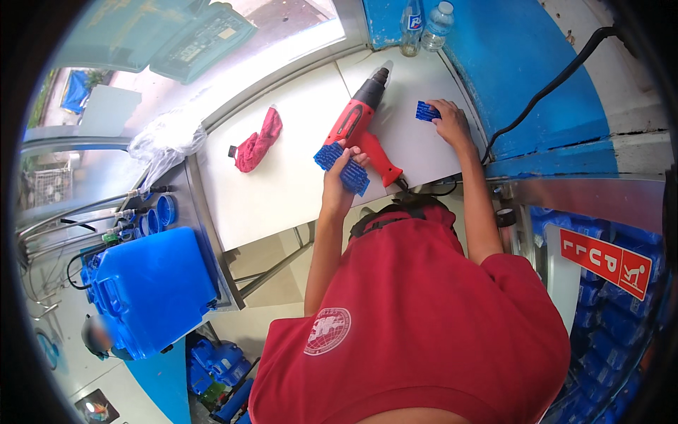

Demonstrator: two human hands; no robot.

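Blue printed plastic seals [354,179], looking like a small flat stack, are gripped in my left hand [341,178] over the table's near side. Part of them sticks out on both sides of the fingers. My right hand [452,124], farther right, pinches a single small blue printed seal [426,111] at the table surface. Between the hands lies a red and black heat gun [351,119], its nozzle pointing away and its handle beside my left fingers. A crumpled red cloth [258,141] rests to the left on the white table [296,92].
Two bottles, one glass [411,32] and one plastic [438,27], stand at the far corner. A big blue water jug [155,290] sits on a metal counter at left near hoses. Clear plastic bags [166,141] hang there. A black cable [558,81] runs down the right wall.
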